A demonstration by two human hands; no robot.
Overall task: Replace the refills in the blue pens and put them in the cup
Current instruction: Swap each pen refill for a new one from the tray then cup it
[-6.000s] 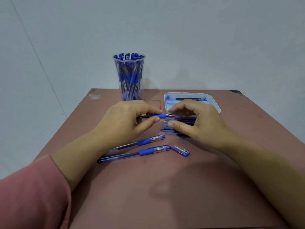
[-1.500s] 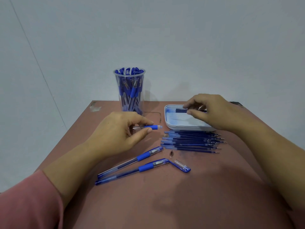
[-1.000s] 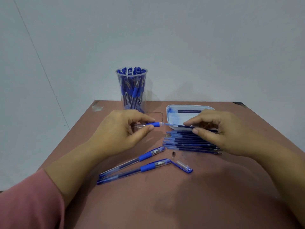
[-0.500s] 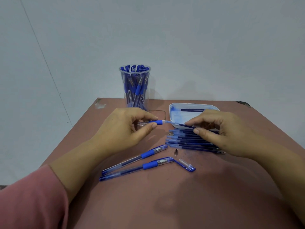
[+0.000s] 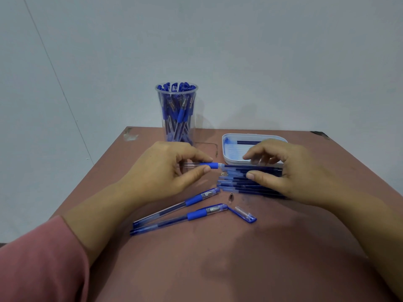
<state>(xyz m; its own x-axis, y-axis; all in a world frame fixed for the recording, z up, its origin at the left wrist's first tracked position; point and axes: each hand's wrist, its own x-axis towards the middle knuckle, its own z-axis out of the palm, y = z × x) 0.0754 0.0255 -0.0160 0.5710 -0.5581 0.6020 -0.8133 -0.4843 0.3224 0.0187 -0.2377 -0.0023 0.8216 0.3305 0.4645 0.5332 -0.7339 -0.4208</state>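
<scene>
My left hand [image 5: 161, 171] pinches a clear pen barrel with a blue grip [image 5: 209, 165], held level above the table. A dark blue refill [image 5: 246, 166] sticks out of the barrel's open end toward my right hand [image 5: 290, 171], whose curled fingers hold its far end; the exact grip is hidden. Below lies a row of loose refills [image 5: 235, 184]. A tall clear cup [image 5: 176, 127] full of blue pens stands at the back. Two blue pens [image 5: 181, 205] [image 5: 174, 221] lie near the front.
A white tray [image 5: 225, 149] with one refill [image 5: 248, 141] in it sits at the back right, behind my right hand. A small metal pen tip [image 5: 231, 197] and a clear-and-blue cap [image 5: 245, 214] lie between the pens and the refills. The brown table [image 5: 218, 269] ends close behind the cup.
My right hand took a refill from the tray, brought it to the barrel in my left hand and fed its end in. It has since slid slightly left.
</scene>
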